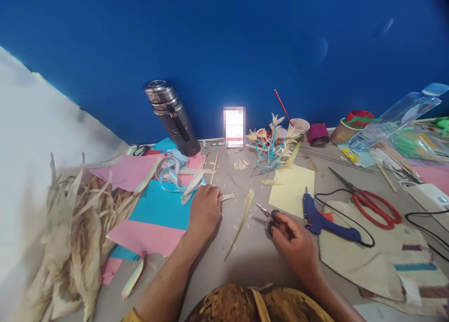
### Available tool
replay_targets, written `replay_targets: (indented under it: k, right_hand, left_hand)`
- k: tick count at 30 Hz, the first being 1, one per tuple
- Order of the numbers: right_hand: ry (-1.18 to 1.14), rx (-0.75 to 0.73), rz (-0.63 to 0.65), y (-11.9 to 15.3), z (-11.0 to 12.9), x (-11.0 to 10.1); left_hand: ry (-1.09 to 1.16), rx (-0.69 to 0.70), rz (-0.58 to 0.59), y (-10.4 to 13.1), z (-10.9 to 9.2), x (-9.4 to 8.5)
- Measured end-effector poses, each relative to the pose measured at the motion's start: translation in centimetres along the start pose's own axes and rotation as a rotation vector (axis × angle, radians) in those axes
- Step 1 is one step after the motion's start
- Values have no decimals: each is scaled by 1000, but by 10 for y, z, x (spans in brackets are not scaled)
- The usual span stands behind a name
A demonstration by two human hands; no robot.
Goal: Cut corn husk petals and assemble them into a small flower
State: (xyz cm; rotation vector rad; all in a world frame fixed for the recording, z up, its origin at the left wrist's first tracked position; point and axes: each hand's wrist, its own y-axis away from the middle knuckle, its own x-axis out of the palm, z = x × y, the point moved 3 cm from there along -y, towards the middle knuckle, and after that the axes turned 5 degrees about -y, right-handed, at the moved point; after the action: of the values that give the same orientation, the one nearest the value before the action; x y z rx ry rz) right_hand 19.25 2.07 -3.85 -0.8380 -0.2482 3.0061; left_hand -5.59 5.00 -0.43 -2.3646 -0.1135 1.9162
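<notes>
Watching small scissors from nearby

Just below and right of centre, the right hand pinches them; they point upper left, long axis slanting to lower right. Mid-frame, the left hand curls beside a pale strip; I can't tell its grip. Swinging leftward might nick it; drifting right could bump the glue gun.

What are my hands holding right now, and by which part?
Right hand: small scissors, by the black handles. Left hand: its fingertips are hidden, so I can't tell.
</notes>
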Motion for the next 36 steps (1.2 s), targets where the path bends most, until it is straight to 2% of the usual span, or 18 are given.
replay_targets:
  k: [7,12,14,17,20,22,25,28,32,36]
  right_hand:
    - [6,-47,-17,-1,4,-2]
    - [80,-98,-45,0,2,-1]
    - [100,-116,-50,0,1,1]
    - [109,-129,-52,1,-1,4]
    - [80,-90,-42,0,-2,5]
    - [23,14,-30,-1,-2,2]
    - [-188,218,52,-7,3,-4]
    - [-429,285,163,-16,17,-7]
    - [-574,333,288,-28,30,3]
    - [-682,409,259,-29,33,17]
  left_hand:
    - [201,-38,1,2,5,-6]
    - [27,-33,46,3,5,-5]
    - [25,-39,32,3,5,-5]
    - [232,-99,-6,4,5,-6]
    - [605,-231,61,4,4,-5]
    - [841,-285,142,5,-1,-5]
    - [1082,-277,207,8,-12,-6]
    - [1232,-237,275,12,-23,-6]
    - [1349,-197,365,18,-34,-2]
    - [1427,-182,430,21,-38,-1]
